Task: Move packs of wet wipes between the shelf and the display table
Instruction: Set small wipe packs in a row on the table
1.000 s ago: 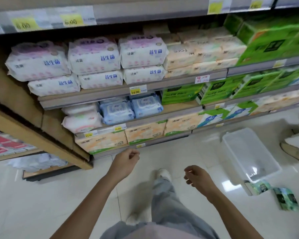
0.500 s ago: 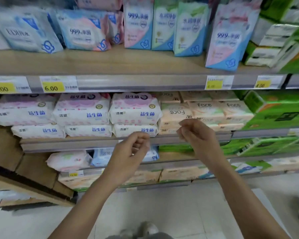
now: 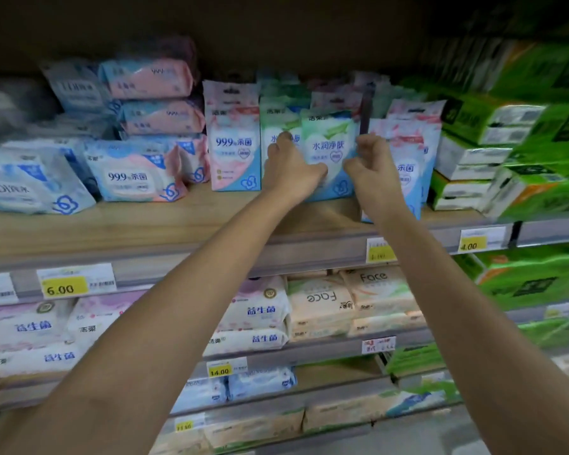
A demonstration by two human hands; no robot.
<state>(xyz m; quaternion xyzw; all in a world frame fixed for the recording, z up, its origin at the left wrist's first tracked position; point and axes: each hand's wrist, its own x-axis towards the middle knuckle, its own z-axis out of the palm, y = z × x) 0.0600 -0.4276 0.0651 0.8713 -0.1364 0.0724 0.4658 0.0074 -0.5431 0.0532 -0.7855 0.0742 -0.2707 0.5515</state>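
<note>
A green-and-blue pack of wet wipes (image 3: 329,144) stands upright on the top wooden shelf (image 3: 178,224), in a row of similar upright packs. My left hand (image 3: 288,167) grips its left side, fingers behind the edge and thumb across the front. My right hand (image 3: 375,162) has its fingers curled round the pack's right edge, thumb low on the front. Both arms reach up from below. A second green pack (image 3: 276,123) stands just behind on the left, partly hidden by my left hand.
A pink-and-blue pack (image 3: 234,142) stands left of the green one, pink packs (image 3: 408,149) right of it. Flat blue packs (image 3: 135,172) lie further left. Green tissue bundles (image 3: 523,133) fill the right. Lower shelves hold white packs (image 3: 260,318) and yellow price tags (image 3: 64,287).
My view has tilted up from the floor to the top shelf. Both hands rose from waist height, past the middle shelf, and closed on the green pack.
</note>
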